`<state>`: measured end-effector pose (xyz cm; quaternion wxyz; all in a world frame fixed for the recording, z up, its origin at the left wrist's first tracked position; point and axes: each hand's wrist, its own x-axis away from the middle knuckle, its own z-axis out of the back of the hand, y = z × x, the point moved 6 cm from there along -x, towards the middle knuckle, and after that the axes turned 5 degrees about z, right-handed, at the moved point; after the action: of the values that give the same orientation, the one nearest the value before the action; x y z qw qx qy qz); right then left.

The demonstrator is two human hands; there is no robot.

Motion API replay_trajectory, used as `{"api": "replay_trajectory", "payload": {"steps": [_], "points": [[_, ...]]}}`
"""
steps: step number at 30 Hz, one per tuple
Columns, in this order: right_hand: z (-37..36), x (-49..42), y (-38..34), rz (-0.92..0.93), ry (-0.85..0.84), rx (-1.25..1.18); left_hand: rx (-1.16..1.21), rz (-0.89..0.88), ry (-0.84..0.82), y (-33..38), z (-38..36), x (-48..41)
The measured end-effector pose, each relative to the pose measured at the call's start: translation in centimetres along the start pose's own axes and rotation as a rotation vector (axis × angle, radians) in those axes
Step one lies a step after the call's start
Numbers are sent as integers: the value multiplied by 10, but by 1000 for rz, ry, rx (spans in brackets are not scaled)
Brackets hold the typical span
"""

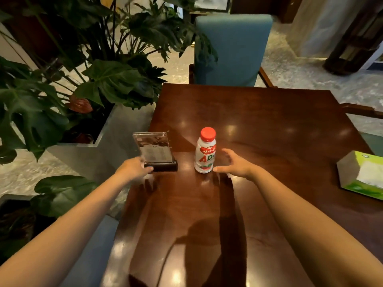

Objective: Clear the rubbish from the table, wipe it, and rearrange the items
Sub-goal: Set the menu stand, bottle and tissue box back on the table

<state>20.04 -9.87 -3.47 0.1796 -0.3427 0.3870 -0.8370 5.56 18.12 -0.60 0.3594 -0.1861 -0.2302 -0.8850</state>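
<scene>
At ten o'clock, my left hand (134,168) grips clear acrylic sign (154,148); spread right hand (236,164) beside red-capped white bottle (205,156); rearranging stage, I judge.

Dim warm indoor light, wide-angle warp at the edges.
Lights from above leave small glare spots on the glossy table (279,125); arm shadows (223,224) fall toward the near edge. Plants (41,112) go nearly black, floor (300,75) brighter. Left hand (134,169) at the menu stand (154,150) is motion-smeared; chair (232,48) soft.
</scene>
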Motion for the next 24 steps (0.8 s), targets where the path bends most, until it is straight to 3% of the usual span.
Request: {"api": "replay_trajectory", "payload": {"steps": [3,7,13,19,24], "points": [[34,24,17,-114,-148,122,-251,-125,-224,47,-25,27],[89,66,45,-246,-283,170,-380,-374,-439,146,-67,70],[183,131,87,-406,-229,174,-408,-542,-605,293,-114,103],[276,176,134,-402,-17,401,-594,-715,-464,431,-140,129],[333,200,179,-324,154,503,-552,-874,-309,517,-186,140]]}}
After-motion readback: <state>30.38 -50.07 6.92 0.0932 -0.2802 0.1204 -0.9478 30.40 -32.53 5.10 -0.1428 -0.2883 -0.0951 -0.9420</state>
